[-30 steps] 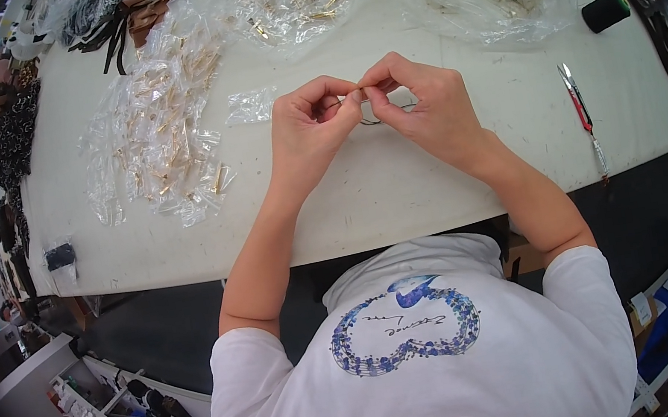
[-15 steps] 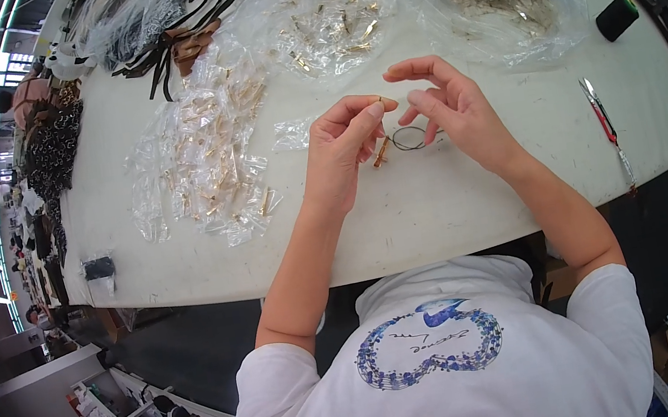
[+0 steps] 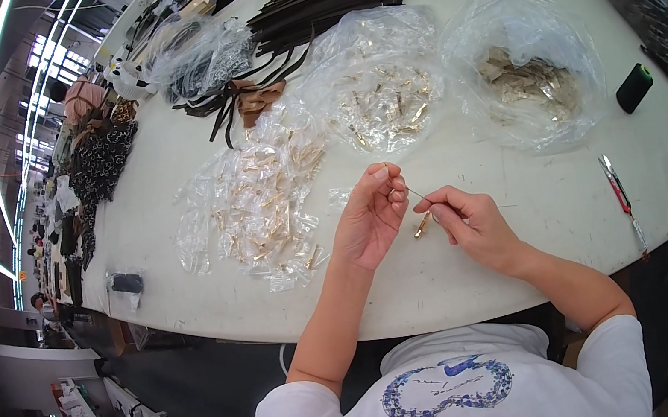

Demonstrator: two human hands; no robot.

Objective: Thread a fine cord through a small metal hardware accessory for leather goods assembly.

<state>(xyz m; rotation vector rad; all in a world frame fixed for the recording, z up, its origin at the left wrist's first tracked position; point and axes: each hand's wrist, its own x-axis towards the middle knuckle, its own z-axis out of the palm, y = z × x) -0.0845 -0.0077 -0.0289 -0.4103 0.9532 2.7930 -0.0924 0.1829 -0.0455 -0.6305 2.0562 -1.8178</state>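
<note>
My left hand (image 3: 374, 213) is raised over the table, thumb and forefinger pinched on a tiny gold-coloured piece (image 3: 387, 168). Its other fingers curl toward the palm. To its right, my right hand (image 3: 475, 230) is closed in a pinch on a thin dark cord (image 3: 415, 192), one stretch of which slants up to the left hand's fingers. A gold-coloured metal fitting (image 3: 422, 225) shows just left of the right fingertips; whether it is fixed to the cord is hard to see.
Small clear bags with gold pieces (image 3: 264, 202) lie left. Clear plastic bags hold gold parts (image 3: 392, 105) and beige pieces (image 3: 531, 84) beyond. Red-handled scissors (image 3: 621, 196) and a black thread spool (image 3: 634, 88) sit right. Dark strips (image 3: 325, 4) lie at the back.
The view has tilted up, showing more of the table's far side. My right hand has come lower and closed on the cord. The cord's loop is now drawn out straighter.
</note>
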